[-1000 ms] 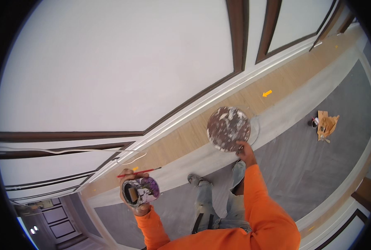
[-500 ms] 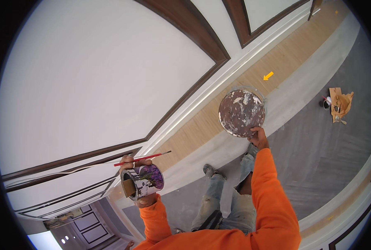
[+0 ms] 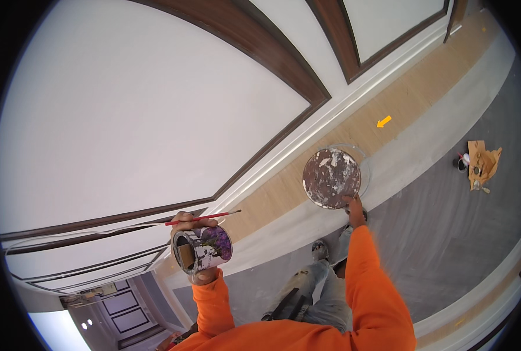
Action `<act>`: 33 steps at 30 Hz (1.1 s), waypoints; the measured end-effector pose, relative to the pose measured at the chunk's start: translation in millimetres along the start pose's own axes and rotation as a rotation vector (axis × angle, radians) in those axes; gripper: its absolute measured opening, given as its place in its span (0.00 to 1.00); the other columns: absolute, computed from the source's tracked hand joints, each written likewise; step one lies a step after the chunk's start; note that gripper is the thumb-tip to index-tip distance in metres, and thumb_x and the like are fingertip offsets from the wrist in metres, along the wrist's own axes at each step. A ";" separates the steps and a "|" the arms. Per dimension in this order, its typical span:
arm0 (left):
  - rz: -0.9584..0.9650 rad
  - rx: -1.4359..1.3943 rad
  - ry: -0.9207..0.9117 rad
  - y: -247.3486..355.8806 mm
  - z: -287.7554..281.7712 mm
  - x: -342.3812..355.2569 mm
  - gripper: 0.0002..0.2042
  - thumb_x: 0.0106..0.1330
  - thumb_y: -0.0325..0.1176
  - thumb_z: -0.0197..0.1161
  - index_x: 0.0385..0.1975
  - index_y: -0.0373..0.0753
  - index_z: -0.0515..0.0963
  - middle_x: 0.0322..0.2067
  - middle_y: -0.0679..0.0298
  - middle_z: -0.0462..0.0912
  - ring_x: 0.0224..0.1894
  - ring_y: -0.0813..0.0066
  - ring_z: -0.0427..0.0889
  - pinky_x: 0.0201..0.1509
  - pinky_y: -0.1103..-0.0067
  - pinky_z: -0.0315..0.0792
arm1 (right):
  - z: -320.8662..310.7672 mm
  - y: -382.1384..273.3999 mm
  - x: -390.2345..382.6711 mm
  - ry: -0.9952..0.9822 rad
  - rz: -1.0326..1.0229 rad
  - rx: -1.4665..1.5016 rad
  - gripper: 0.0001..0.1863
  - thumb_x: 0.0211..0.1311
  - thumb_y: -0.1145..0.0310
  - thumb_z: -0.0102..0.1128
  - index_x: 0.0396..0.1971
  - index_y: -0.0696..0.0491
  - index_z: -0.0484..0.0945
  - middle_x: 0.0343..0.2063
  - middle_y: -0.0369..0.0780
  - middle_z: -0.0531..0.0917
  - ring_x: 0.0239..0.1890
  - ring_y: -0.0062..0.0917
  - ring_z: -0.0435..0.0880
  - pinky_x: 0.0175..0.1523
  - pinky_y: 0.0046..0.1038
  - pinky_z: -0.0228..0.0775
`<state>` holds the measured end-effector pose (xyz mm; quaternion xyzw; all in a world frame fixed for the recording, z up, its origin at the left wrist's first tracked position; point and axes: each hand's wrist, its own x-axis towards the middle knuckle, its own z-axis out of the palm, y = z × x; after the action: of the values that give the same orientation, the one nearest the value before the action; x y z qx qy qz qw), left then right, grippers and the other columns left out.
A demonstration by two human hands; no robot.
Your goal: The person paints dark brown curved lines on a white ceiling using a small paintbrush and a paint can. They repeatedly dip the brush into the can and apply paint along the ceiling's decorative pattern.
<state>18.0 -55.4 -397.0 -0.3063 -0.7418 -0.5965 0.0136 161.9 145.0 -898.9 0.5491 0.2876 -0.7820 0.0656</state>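
My left hand [image 3: 187, 219] is wrapped round a paint can [image 3: 211, 244] with a purple floral label, turned so that its mouth, with a flat tan piece in it, faces left. The same hand grips a thin red-handled brush [image 3: 180, 222] across the top of its fingers, bristles to the right. My right hand [image 3: 353, 207] holds the near edge of a round brown, paint-spattered disc [image 3: 329, 174], perhaps a bucket's lid or bottom, with a clear or pale ring behind its right side. My orange sleeves and jeans-clad legs show below.
A white wall [image 3: 143, 117] with dark wooden mouldings runs along the upper side, a white cord [image 3: 61, 234] at left. The floor has a light wood border [image 3: 424, 76] with a yellow arrow [image 3: 384, 121] and grey covering. Brown paper [image 3: 484, 164] with tools and a black cup lies at right.
Both hands keep their grips. The can has risen a little in the picture; the disc went up and right, then back down. My feet have shifted, and the whole view has moved slightly.
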 end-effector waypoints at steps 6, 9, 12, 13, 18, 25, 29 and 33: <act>-0.009 0.183 0.054 31.3 30.9 40.8 0.52 0.49 0.79 0.66 0.56 0.32 0.72 0.51 0.49 0.78 0.55 0.62 0.81 0.61 0.69 0.75 | 6.6 65.3 -123.7 -0.385 -0.136 -1.064 0.28 0.66 0.46 0.58 0.46 0.59 0.85 0.43 0.53 0.87 0.51 0.50 0.84 0.57 0.44 0.75; -0.089 0.158 0.083 51.6 44.4 56.1 0.52 0.45 0.77 0.72 0.55 0.32 0.73 0.49 0.49 0.80 0.57 0.61 0.79 0.60 0.69 0.76 | 28.7 75.4 -207.8 -0.924 -0.194 -1.436 0.30 0.69 0.41 0.52 0.40 0.55 0.87 0.43 0.52 0.87 0.45 0.47 0.87 0.53 0.45 0.76; -0.074 0.129 0.112 79.7 50.3 76.5 0.52 0.43 0.74 0.76 0.55 0.30 0.73 0.50 0.50 0.77 0.54 0.60 0.80 0.58 0.67 0.78 | 27.5 64.7 -233.8 -0.888 -0.288 -1.259 0.31 0.71 0.40 0.51 0.39 0.55 0.86 0.37 0.52 0.86 0.41 0.47 0.85 0.50 0.45 0.75; -0.057 0.142 0.110 87.2 49.7 80.0 0.52 0.42 0.72 0.78 0.55 0.29 0.73 0.51 0.51 0.75 0.52 0.60 0.81 0.58 0.66 0.79 | 22.3 61.3 -234.4 -0.904 -0.362 -1.207 0.31 0.71 0.39 0.52 0.37 0.56 0.86 0.34 0.52 0.86 0.38 0.47 0.84 0.48 0.45 0.75; -0.012 0.073 0.016 131.8 40.9 95.1 0.40 0.44 0.53 0.83 0.52 0.30 0.78 0.54 0.54 0.78 0.58 0.62 0.77 0.66 0.66 0.71 | -24.2 -10.5 -258.9 -1.077 -0.192 -1.271 0.23 0.74 0.47 0.54 0.44 0.52 0.88 0.36 0.41 0.89 0.40 0.29 0.87 0.49 0.30 0.77; -0.151 -0.146 0.025 191.9 63.5 104.8 0.36 0.47 0.32 0.85 0.60 0.36 0.77 0.58 0.61 0.76 0.64 0.68 0.74 0.71 0.71 0.65 | 43.7 -257.7 -314.2 -1.000 -0.516 -1.258 0.22 0.74 0.50 0.55 0.42 0.54 0.88 0.34 0.41 0.89 0.38 0.28 0.87 0.48 0.30 0.77; -0.198 -0.143 0.070 210.8 76.7 126.4 0.34 0.49 0.30 0.83 0.60 0.37 0.77 0.58 0.61 0.77 0.64 0.67 0.74 0.71 0.71 0.65 | 84.7 -366.3 -340.5 -0.985 -0.691 -1.242 0.21 0.73 0.51 0.56 0.41 0.55 0.87 0.33 0.41 0.89 0.37 0.27 0.87 0.48 0.30 0.77; -0.237 -0.196 0.068 226.2 108.6 170.6 0.34 0.50 0.31 0.82 0.60 0.37 0.77 0.59 0.60 0.77 0.65 0.66 0.73 0.71 0.70 0.65 | 96.6 -464.3 -358.3 -0.947 -0.815 -1.218 0.21 0.73 0.53 0.57 0.40 0.56 0.87 0.32 0.41 0.88 0.36 0.27 0.86 0.48 0.30 0.77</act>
<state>23.4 139.2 -164.3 -0.1964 -0.7101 -0.6734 -0.0617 27.4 401.7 -379.9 -0.1097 0.7721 -0.6008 0.1756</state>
